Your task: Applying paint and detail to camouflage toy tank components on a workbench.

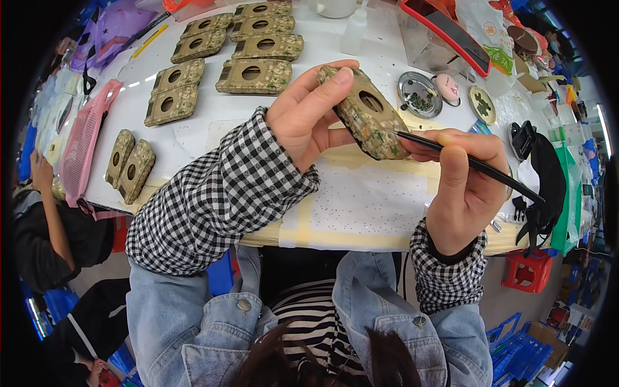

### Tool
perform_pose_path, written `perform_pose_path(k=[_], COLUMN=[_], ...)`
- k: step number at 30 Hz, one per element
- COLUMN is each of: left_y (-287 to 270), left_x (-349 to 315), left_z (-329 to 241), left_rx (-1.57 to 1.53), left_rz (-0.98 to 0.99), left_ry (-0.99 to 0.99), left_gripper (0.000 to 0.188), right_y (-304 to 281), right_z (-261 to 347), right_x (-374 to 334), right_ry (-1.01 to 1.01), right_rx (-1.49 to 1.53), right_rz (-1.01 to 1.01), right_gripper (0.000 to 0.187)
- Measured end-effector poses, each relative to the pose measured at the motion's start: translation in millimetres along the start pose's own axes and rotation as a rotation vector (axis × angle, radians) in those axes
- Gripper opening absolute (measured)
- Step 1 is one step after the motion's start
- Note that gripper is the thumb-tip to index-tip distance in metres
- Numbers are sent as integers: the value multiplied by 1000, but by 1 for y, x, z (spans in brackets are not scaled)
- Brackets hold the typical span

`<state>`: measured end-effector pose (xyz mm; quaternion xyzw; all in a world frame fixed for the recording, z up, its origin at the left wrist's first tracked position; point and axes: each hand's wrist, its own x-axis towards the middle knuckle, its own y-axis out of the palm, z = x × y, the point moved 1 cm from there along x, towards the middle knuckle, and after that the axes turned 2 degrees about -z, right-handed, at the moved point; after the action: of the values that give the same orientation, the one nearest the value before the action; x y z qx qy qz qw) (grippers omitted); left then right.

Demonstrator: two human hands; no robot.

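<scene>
My left hand (302,111) grips a camouflage-patterned model tank hull (373,129), thumb on its upper face and fingers behind. The hull is tilted above the table and has a round dark opening in its top. In my right hand (469,184) is a pair of black tweezers (480,166), held like a pen. Their tip meets the hull's surface near its lower right end; whether a small piece sits in the tip, I cannot make out. My right fingertips are close to that end of the hull. A paper sheet with small dark specks (361,216) lies beneath my hands.
Several matching hulls (253,76) stand in rows at the left. A round metal dish with green bits (419,95) and a small tray of green pieces (481,105) lie right. Behind are a squeeze bottle (353,33) and a red-cased phone (448,35). Another person's arm (51,206) is far left.
</scene>
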<state>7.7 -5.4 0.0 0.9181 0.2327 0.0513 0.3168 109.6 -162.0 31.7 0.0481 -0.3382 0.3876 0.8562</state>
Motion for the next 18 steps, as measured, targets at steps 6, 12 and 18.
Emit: perform_pose_path(k=[6, 12, 18], left_y=[0, 0, 0], left_x=[0, -1, 0], left_z=[0, -1, 0], left_rx=[-3, -13, -18], left_rz=[6, 3, 5], left_ry=[-1, 7, 0], left_gripper=[49, 49, 49], right_y=[-1, -3, 2], right_z=[-1, -3, 1], right_x=[-1, -1, -1], right_ry=[-19, -49, 7], right_rx=[-20, -80, 32], right_rz=[2, 11, -31], right_gripper=[16, 16, 16])
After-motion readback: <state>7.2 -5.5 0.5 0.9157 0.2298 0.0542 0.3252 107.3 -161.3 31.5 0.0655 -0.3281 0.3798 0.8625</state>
